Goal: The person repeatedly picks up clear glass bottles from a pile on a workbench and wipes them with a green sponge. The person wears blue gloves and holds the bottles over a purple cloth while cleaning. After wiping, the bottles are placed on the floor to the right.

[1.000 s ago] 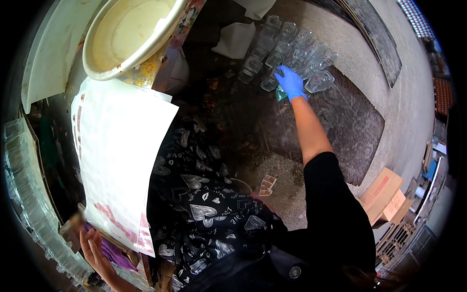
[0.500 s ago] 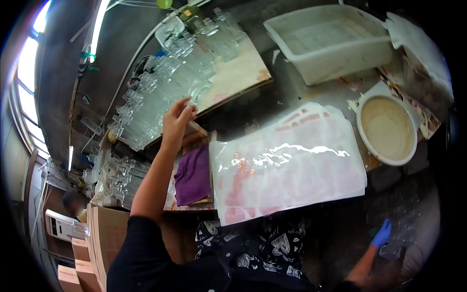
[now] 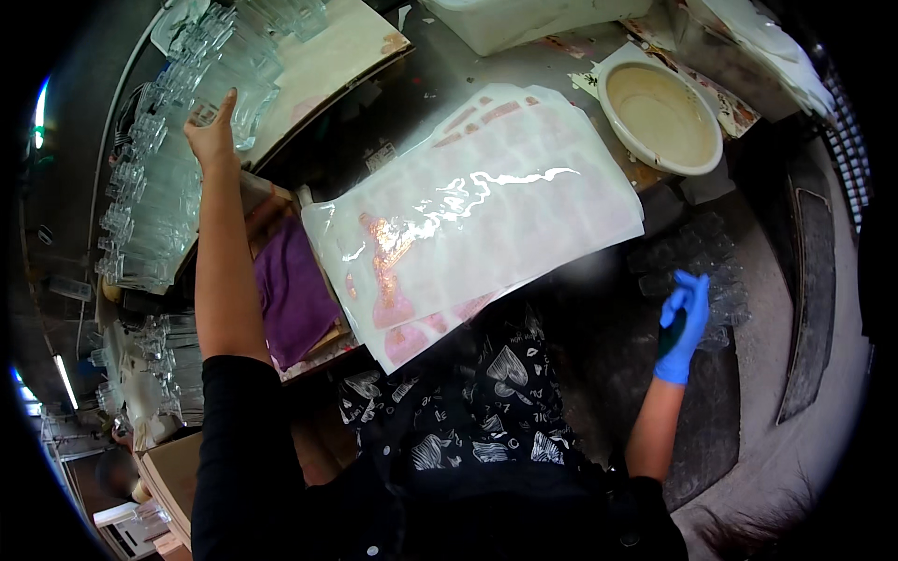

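My bare left hand [image 3: 212,140] is up among rows of clear glass bottles [image 3: 154,173], at the end of the row beside a pale board. Its thumb stands up and its fingers curl round one clear glass bottle [image 3: 245,117], partly hidden by the hand. My right hand [image 3: 685,327] wears a blue glove. It hovers over clear glass pieces [image 3: 706,248] low on the right, fingers stretched out and slightly bent, with nothing visible in them. A dark patch shows by its palm. Between the hands lies a stack of glossy translucent sheets [image 3: 486,224] with pink, coppery patterns.
A folded purple cloth [image 3: 295,290] lies left of the sheets. Behind them, to the right, stands a round white basin [image 3: 711,154] of cloudy liquid. A large white tub [image 3: 500,37] is at the back. A cardboard box [image 3: 173,481] stands at lower left.
My view has turned and dropped, so the table sits further up and left. My gloved right hand has come further into view, raised over the glass pieces. The left hand stays by the bottles.
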`<state>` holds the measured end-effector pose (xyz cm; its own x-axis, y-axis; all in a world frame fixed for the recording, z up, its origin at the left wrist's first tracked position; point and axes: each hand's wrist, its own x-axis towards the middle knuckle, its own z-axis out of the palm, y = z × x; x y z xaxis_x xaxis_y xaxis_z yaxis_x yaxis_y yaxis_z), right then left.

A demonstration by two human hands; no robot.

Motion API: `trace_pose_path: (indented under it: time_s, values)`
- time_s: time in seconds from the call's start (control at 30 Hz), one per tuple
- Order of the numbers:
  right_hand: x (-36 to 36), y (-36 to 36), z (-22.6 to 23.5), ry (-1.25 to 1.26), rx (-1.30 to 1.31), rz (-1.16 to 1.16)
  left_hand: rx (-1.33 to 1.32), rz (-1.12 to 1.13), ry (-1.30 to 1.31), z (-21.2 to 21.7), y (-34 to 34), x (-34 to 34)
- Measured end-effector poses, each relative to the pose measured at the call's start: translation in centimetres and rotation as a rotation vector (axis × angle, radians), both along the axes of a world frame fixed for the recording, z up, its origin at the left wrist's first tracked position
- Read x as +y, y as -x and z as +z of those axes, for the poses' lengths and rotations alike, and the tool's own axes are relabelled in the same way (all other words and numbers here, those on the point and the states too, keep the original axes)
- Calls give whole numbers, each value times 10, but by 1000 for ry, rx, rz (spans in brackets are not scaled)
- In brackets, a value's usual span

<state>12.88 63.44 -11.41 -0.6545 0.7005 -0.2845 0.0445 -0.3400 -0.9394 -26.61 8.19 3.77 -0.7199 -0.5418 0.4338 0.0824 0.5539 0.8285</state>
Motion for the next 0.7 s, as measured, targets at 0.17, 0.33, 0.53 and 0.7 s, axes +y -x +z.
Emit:
trace_pose_path:
  time_s: [0.17, 0.33, 0.53, 0.7]
  values:
    - [-94, 81, 84, -581, 15, 609, 147, -26, 28, 1, -12, -8]
    - [-203, 103, 86, -1071, 316, 1008, 316, -487, -424, 69, -109, 0]
    - [-260, 138, 69, -1470, 182, 1202, -86, -830, -1177, 80, -184, -15]
    - [-233, 117, 64, -1551, 171, 1146, -208, -1309, -1512, 47, -213, -54]
